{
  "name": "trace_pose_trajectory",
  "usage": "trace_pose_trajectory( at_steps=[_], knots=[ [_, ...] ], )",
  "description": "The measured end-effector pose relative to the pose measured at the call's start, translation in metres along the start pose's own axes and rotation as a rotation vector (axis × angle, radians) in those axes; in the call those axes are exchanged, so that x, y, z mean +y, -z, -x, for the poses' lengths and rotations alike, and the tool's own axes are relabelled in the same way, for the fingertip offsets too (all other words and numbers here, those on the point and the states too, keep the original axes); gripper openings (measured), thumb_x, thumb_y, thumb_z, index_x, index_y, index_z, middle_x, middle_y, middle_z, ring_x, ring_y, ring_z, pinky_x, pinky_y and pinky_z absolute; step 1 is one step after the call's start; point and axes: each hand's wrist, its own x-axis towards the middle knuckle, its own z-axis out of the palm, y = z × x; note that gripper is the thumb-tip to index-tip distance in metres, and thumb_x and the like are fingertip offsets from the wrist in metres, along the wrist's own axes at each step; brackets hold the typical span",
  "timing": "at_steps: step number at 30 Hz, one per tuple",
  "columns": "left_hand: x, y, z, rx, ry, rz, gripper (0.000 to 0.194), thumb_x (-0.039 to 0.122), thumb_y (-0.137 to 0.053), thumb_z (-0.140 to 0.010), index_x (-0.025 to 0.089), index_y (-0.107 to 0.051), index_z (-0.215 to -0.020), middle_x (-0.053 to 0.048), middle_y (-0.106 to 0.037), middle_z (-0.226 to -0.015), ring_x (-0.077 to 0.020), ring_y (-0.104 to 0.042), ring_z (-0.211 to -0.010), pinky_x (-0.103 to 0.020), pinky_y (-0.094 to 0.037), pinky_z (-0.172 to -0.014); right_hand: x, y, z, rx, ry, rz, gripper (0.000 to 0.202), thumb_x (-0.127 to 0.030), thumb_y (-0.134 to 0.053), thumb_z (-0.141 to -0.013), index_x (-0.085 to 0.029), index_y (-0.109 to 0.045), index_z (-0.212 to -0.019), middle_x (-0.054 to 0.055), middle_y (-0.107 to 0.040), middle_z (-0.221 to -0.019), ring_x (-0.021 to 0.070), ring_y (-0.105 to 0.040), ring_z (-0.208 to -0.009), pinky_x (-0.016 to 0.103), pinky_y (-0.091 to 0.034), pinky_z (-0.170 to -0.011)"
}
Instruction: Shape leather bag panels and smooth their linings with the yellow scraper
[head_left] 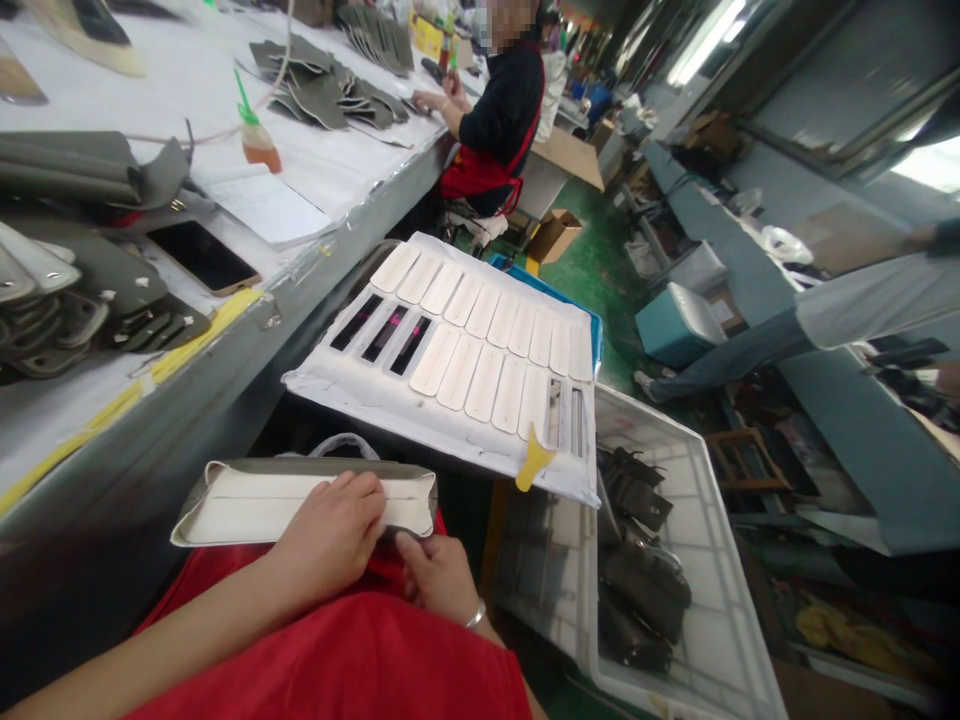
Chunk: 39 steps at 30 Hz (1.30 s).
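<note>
Across my lap, over a red apron, lies a long grey piece with a cream panel facing up and a lengthwise line along it. My left hand rests on the right half of that panel with its fingers curled and pressed together. At the lower right edge of the piece, my right hand pinches the grey rim between thumb and fingers; part of its fingers is hidden underneath. Beyond them, a white slotted board holds two rows of cream strips, with a yellow tab on its front edge.
The worktable on the left bears grey pieces, a phone, paper and a glue bottle. A white crate with dark items stands at the right. A person in a red apron sits farther along; another person's leg shows right.
</note>
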Motion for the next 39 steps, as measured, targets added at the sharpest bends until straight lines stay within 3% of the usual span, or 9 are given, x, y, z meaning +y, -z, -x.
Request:
trace_pose_trajectory(
  at_steps=[3, 12, 18, 21, 23, 26, 32, 39],
  knots=[
    [0.001, 0.001, 0.001, 0.004, 0.007, -0.021, 0.020, 0.019, -0.040, -0.085, 0.017, -0.058, -0.075, -0.006, -0.056, -0.090, -0.0219, -0.049, -0.083, -0.035, -0.038, -0.071, 0.001, -0.012, 0.000, -0.077, -0.104, -0.192, 0.056, -0.067, -0.053, -0.070, -0.014, -0.058, -0.056, 0.004, -0.059, -0.049, 0.0081, -0.045, -0.037, 0.021, -0.029, -0.039],
    [-0.005, 0.003, 0.001, 0.003, 0.024, -0.027, 0.019, 0.018, -0.040, -0.084, 0.017, -0.058, -0.077, -0.007, -0.056, -0.090, -0.0217, -0.050, -0.083, -0.036, -0.039, -0.073, -0.012, -0.029, -0.002, -0.056, -0.199, -0.463, 0.057, -0.069, -0.058, -0.064, -0.011, -0.059, -0.066, 0.008, -0.065, -0.059, 0.0081, -0.050, -0.037, 0.019, -0.029, -0.037],
    [-0.015, 0.005, -0.002, 0.002, -0.015, 0.072, 0.018, 0.018, -0.044, -0.084, 0.017, -0.057, -0.071, -0.006, -0.056, -0.088, -0.0195, -0.051, -0.079, -0.034, -0.041, -0.075, -0.022, -0.035, -0.004, -0.007, -0.195, -0.489, 0.059, -0.070, -0.058, -0.063, -0.012, -0.055, -0.064, 0.008, -0.064, -0.057, 0.0081, -0.051, -0.036, 0.019, -0.027, -0.035],
    [-0.029, 0.005, 0.009, 0.126, -0.031, 0.100, 0.005, 0.018, -0.054, -0.078, 0.016, -0.056, -0.082, -0.009, -0.054, -0.101, -0.0218, -0.050, -0.090, -0.035, -0.041, -0.082, -0.023, -0.036, -0.004, 0.025, -0.189, -0.505, 0.060, -0.071, -0.058, -0.062, -0.011, -0.056, -0.066, 0.008, -0.065, -0.058, 0.0083, -0.052, -0.037, 0.018, -0.028, -0.036],
    [-0.040, 0.008, 0.019, 0.176, -0.048, 0.057, 0.012, 0.021, -0.059, -0.077, 0.016, -0.056, -0.087, -0.009, -0.054, -0.101, -0.0241, -0.048, -0.093, -0.037, -0.040, -0.083, -0.022, -0.037, -0.004, 0.047, -0.185, -0.523, 0.062, -0.071, -0.059, -0.061, -0.010, -0.056, -0.068, 0.009, -0.066, -0.061, 0.0080, -0.052, -0.038, 0.018, -0.029, -0.037],
    [-0.053, 0.014, 0.031, 0.097, -0.104, 0.022, 0.007, 0.026, -0.057, -0.081, 0.019, -0.057, -0.080, -0.005, -0.056, -0.089, -0.0226, -0.048, -0.087, -0.036, -0.039, -0.078, -0.020, -0.039, -0.004, 0.047, -0.193, -0.537, 0.062, -0.071, -0.061, -0.059, -0.010, -0.057, -0.070, 0.010, -0.067, -0.063, 0.0081, -0.053, -0.039, 0.018, -0.030, -0.038],
    [-0.055, 0.020, 0.034, 0.017, -0.156, 0.040, 0.025, 0.021, -0.042, -0.091, 0.019, -0.060, -0.075, -0.003, -0.059, -0.087, -0.0193, -0.047, -0.084, -0.034, -0.037, -0.078, -0.025, -0.048, -0.002, 0.066, -0.188, -0.501, 0.059, -0.069, -0.060, -0.063, -0.010, -0.057, -0.069, 0.012, -0.068, -0.067, 0.0085, -0.053, -0.039, 0.018, -0.030, -0.038],
    [-0.052, 0.016, 0.030, 0.057, -0.062, 0.011, 0.027, 0.019, -0.038, -0.090, 0.017, -0.058, -0.072, -0.006, -0.057, -0.082, -0.0215, -0.046, -0.082, -0.037, -0.038, -0.075, -0.035, -0.064, -0.003, 0.114, -0.174, -0.427, 0.056, -0.068, -0.057, -0.067, -0.012, -0.059, -0.066, 0.010, -0.066, -0.064, 0.0092, -0.052, -0.038, 0.019, -0.028, -0.036]
  ],
)
